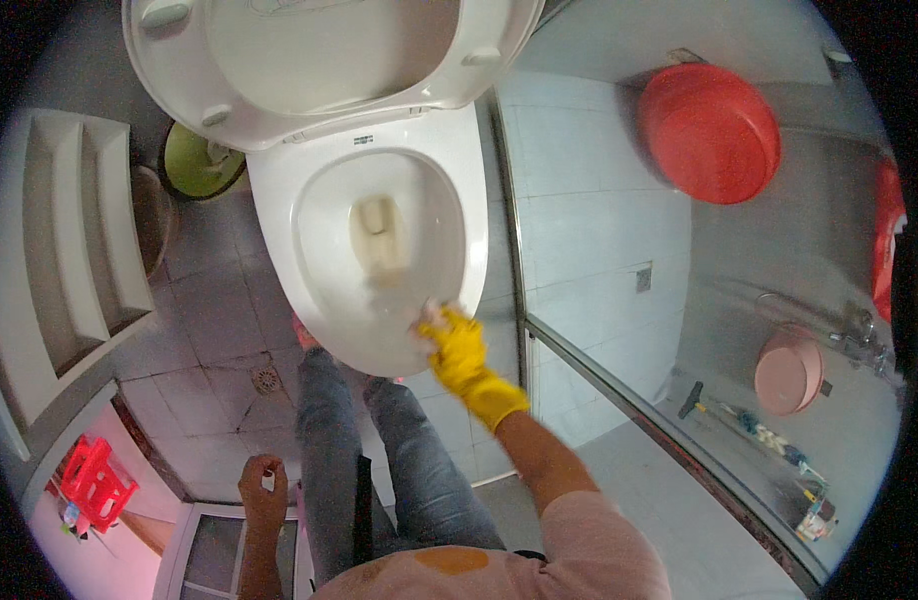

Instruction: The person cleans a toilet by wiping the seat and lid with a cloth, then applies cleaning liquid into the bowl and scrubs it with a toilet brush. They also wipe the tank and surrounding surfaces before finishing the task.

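Observation:
A yellow rubber glove covers my right hand (464, 352), which is at the front right rim of a white toilet (271, 220). Its fingers are closed around a pale, crumpled wad (431, 316), blurred, like a cloth or tissue, against the bowl's edge. The seat and lid (329, 60) are raised, and yellowish water lies at the bottom of the bowl. My left hand (264, 482) is bare and hangs low beside my left leg, fingers curled in. A small white patch shows between them; I cannot make out what it is.
A green bin (201, 165) stands left of the toilet, near a pale shelf unit (74, 240). A metal-framed glass partition (619, 390) runs along the right. Beyond it are a red basin (714, 135), a pink basin (789, 370) and a brush (691, 400). A red stool (99, 485) is lower left.

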The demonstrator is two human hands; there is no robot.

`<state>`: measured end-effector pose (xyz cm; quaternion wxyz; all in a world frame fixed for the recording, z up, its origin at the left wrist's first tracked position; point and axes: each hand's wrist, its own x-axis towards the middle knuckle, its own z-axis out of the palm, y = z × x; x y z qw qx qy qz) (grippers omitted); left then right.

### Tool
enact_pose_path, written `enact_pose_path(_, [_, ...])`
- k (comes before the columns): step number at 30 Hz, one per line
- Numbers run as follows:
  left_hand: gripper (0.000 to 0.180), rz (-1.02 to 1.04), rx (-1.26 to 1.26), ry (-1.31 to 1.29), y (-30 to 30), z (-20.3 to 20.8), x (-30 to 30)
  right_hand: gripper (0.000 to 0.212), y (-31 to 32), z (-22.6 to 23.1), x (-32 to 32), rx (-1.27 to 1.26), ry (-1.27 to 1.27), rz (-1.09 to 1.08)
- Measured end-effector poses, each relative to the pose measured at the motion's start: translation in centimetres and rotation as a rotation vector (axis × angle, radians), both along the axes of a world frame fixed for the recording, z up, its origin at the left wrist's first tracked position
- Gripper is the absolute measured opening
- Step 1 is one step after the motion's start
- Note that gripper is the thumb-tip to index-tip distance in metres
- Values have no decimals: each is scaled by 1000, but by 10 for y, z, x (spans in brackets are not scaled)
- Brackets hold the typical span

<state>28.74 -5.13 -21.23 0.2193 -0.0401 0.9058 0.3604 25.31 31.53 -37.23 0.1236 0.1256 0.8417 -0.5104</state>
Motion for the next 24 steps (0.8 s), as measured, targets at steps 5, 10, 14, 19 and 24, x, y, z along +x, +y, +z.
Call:
enact_pose_path(5, [8,101,108,-124,4,2,24,38,-108,6,26,306,289,-206])
enact_pose_path(10, [10,188,184,-294,-15,-2,36,41,-143,12,-16,-522,93,-314])
enact_pose_path(14, [11,348,240,-348,-47,-5,59,47,-152,51,-138,-222,486,-56])
enact_pose_path(19, [10,493,340,-340,-84,1,86,41,-180,18,-272,294,562,136])
enact_pose_path(24, [9,365,204,-385,-106,9,84,35,-202,-65,-223,230,396,177])
